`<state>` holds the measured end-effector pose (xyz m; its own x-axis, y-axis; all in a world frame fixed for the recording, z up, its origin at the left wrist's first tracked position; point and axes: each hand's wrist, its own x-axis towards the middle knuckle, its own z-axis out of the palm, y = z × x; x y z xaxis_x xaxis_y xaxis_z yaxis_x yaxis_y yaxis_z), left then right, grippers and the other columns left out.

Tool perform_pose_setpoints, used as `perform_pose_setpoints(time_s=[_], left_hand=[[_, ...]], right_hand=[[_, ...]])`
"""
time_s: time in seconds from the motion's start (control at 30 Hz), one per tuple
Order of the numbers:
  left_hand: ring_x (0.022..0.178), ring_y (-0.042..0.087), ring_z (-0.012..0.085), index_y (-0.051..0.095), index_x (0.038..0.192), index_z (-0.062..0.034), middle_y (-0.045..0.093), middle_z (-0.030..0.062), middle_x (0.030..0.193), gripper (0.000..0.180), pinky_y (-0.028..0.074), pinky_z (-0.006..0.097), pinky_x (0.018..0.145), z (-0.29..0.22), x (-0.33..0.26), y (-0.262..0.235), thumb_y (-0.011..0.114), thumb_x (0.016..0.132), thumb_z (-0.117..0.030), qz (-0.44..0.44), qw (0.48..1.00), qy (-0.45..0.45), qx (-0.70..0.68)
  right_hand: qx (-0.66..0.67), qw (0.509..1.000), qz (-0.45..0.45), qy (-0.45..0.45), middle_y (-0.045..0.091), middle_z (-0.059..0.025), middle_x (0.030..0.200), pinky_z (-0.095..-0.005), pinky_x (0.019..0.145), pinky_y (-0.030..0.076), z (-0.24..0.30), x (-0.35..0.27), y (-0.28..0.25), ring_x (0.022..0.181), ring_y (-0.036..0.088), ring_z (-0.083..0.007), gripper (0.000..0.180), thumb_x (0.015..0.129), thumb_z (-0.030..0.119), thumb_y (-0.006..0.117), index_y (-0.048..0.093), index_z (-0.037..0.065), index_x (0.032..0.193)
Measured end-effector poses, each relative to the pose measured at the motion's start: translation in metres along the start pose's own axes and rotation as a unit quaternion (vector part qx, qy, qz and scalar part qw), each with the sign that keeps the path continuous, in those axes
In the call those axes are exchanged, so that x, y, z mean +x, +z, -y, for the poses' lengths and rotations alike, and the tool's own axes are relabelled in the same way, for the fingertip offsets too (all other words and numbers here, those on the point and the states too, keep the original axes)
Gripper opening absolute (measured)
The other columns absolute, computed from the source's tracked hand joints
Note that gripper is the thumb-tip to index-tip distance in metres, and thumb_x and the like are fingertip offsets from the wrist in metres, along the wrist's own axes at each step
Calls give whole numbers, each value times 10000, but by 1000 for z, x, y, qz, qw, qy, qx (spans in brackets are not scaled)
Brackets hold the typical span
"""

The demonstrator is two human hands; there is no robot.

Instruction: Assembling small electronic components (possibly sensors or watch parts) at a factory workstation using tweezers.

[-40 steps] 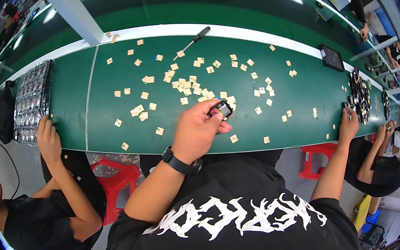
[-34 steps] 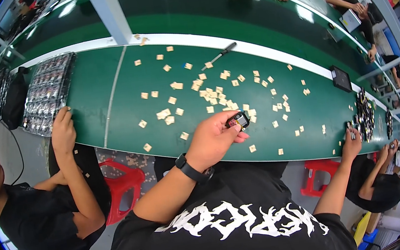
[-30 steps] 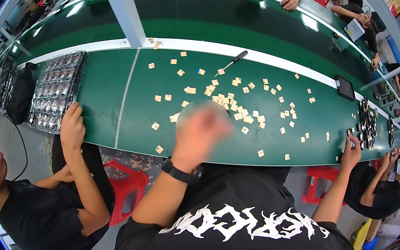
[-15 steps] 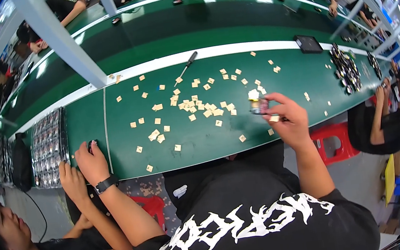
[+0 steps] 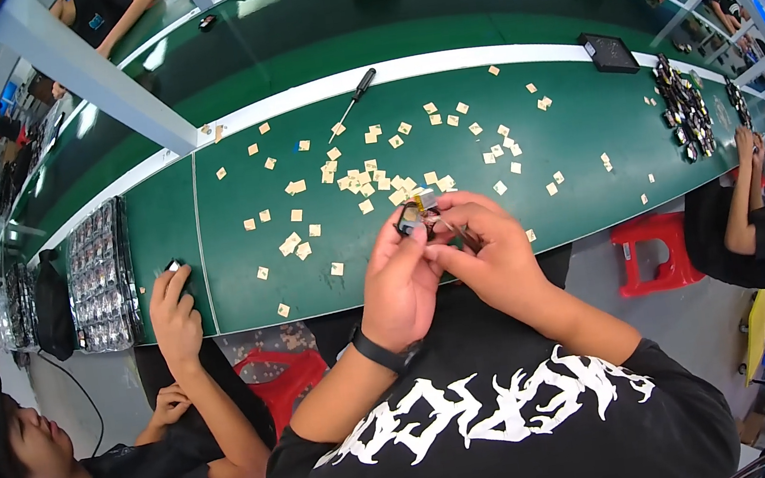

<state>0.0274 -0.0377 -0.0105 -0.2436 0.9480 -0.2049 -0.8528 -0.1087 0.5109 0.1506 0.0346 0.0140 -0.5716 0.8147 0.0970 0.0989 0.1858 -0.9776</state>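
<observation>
Close to the near edge of the green bench, both hands meet around a small electronic device (image 5: 411, 219) with a dark casing. A silver pouch-like part with yellow tape (image 5: 425, 199) sticks up from its far side. My left hand (image 5: 400, 286), with a black wristband, grips the casing between thumb and fingers. My right hand (image 5: 491, 250) is closed against the device's right side, its fingers partly hiding the inside. A thin dark piece shows between the right fingers, too small to name. Several cream paper squares (image 5: 366, 182) lie scattered just beyond the hands.
A screwdriver (image 5: 353, 104) lies near the white rail. To the left stand trays of packed parts (image 5: 101, 278) and a co-worker's hand (image 5: 175, 307) holding a small item. At right are a black tray (image 5: 609, 52), a pile of dark devices (image 5: 687, 111) and a red stool (image 5: 654, 253).
My left hand has come from the bench's left side to the middle. My right hand has moved left and nearer with the device, and both hands now hold it.
</observation>
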Motion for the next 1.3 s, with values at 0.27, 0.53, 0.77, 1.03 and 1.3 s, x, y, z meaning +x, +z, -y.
perform_pose_setpoints(time_s=[0.27,0.53,0.77,1.03,1.3], left_hand=[[647,499,52,461,1333,-11,649,75,916,355,397,180,573,-3,21,-5,559,998,-74,-68,934,32,349],[808,582,106,479,1319,-9,614,71,947,405,486,261,709,11,20,2,620,941,-50,-22,772,139,620],[724,637,301,550,1242,2,655,132,864,318,500,377,664,11,18,2,604,940,-84,6,752,105,650],[747,584,170,528,1299,17,618,71,861,336,477,312,696,-3,20,-1,554,977,-74,52,813,64,576],[687,479,39,513,1368,-8,592,5,849,387,385,193,604,-17,19,-5,550,993,-99,24,931,-87,355]], right_hand=[[-73,995,44,52,618,-130,882,-351,679,499,-1,1,-49,726,612,-223,147,1016,99,568,650,-2,1085],[-175,982,67,-2,599,-165,850,-456,675,490,-2,4,-51,792,615,-395,61,983,72,560,566,14,964],[-220,968,118,-38,585,-172,861,-485,685,485,-11,12,-54,791,602,-406,59,947,62,583,587,4,951],[-173,978,111,-23,607,-179,882,-483,688,488,-17,15,-50,799,608,-413,78,946,73,603,608,-5,956],[70,985,101,118,616,-80,786,-317,616,469,-31,14,-53,661,576,-161,101,977,88,623,622,-7,1008]])
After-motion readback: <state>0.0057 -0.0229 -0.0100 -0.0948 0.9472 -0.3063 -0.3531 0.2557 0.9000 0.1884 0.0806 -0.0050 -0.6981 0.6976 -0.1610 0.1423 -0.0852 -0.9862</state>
